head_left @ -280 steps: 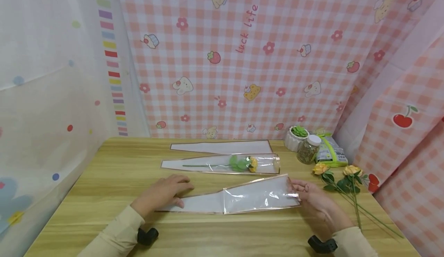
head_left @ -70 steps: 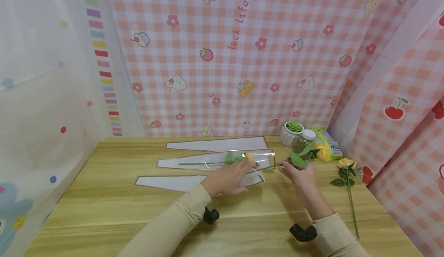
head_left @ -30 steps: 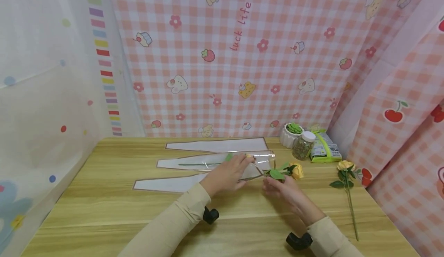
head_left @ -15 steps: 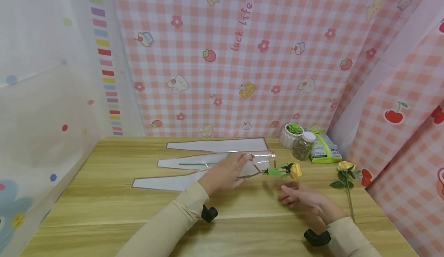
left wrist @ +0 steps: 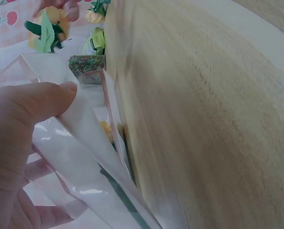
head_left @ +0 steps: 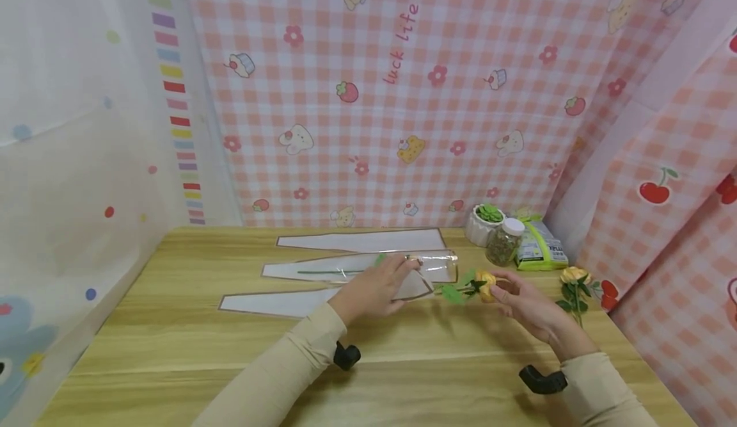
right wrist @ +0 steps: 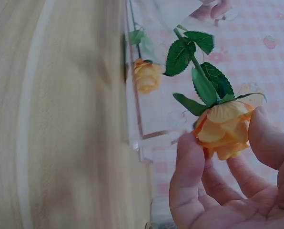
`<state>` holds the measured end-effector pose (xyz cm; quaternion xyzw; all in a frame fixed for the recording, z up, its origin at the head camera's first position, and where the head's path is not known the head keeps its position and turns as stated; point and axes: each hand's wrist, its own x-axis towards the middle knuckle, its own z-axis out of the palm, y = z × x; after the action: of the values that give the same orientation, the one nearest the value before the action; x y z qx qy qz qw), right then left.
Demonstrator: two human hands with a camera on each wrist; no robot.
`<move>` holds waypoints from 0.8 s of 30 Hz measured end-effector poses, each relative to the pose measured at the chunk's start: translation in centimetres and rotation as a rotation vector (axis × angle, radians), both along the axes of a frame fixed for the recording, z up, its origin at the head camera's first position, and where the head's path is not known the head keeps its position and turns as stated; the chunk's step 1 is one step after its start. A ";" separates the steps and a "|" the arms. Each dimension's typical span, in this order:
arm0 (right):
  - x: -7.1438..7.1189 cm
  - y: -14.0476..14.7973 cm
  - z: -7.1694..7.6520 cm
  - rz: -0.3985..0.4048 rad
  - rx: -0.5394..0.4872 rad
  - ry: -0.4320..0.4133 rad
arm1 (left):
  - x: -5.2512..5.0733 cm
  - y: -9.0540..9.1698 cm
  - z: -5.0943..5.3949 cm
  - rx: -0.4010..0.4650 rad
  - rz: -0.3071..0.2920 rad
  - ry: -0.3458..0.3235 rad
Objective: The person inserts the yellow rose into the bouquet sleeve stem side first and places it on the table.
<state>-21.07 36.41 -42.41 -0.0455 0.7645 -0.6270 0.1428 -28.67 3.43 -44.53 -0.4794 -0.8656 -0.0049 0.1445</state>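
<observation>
My left hand (head_left: 371, 289) holds the wide end of the front white sleeve (head_left: 267, 303), whose mouth stands raised; in the left wrist view the thumb lies over the sleeve (left wrist: 80, 114). A yellow rose (head_left: 485, 285) with green leaves sticks out of that mouth, its lower stem hidden in the sleeve. My right hand (head_left: 526, 308) holds the rose head (right wrist: 223, 126) between thumb and fingers. Behind lies a second sleeve (head_left: 446, 268) with a rose inside, partly covered by my left hand; its stem (head_left: 322, 272) shows.
A third flat sleeve (head_left: 363, 241) lies at the back of the wooden table (head_left: 173, 350). A potted succulent (head_left: 483, 225), a lidded jar (head_left: 505, 242) and a green-grey packet (head_left: 541, 246) stand back right. Another yellow rose (head_left: 574, 278) lies at the right, partly behind my right arm.
My right hand has let go near the leaves, drawn back to the right, and taken hold of the rose head. My left hand has stayed at the sleeve's mouth.
</observation>
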 end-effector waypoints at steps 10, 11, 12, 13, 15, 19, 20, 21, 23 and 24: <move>0.3 -1.7 1.1 -0.091 0.009 0.166 | 0.3 -0.2 -0.1 0.015 -0.013 -0.161; 0.4 -1.9 1.1 -0.093 -0.001 0.179 | 0.3 -0.2 -0.1 0.020 -0.015 -0.173; 0.5 -2.0 1.1 -0.098 -0.010 0.189 | 0.3 -0.2 -0.1 0.023 -0.016 -0.181; 0.5 -2.1 1.2 -0.100 -0.014 0.200 | 0.3 -0.2 -0.1 0.025 -0.017 -0.187; 0.6 -2.5 1.2 -0.110 -0.009 0.222 | 0.3 -0.2 -0.1 0.025 -0.019 -0.195; 0.5 -3.3 1.4 -0.147 0.035 0.249 | 0.3 -0.2 0.1 0.040 -0.033 -0.204; 0.4 -3.5 1.4 -0.160 0.045 0.247 | 0.4 -0.1 0.2 0.047 -0.038 -0.209; 0.4 -3.7 1.4 -0.170 0.054 0.243 | 0.4 -0.1 0.2 0.052 -0.043 -0.213; 0.2 -4.2 1.3 -0.190 0.068 0.231 | 0.4 -0.1 0.3 0.059 -0.051 -0.214; 0.1 -4.4 1.2 -0.197 0.074 0.227 | 0.4 -0.1 0.3 0.059 -0.052 -0.215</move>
<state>-20.96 31.98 -41.22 -0.0356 0.7992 -0.6000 -0.0052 -28.31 3.37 -44.24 -0.4941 -0.8628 -0.0854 0.0646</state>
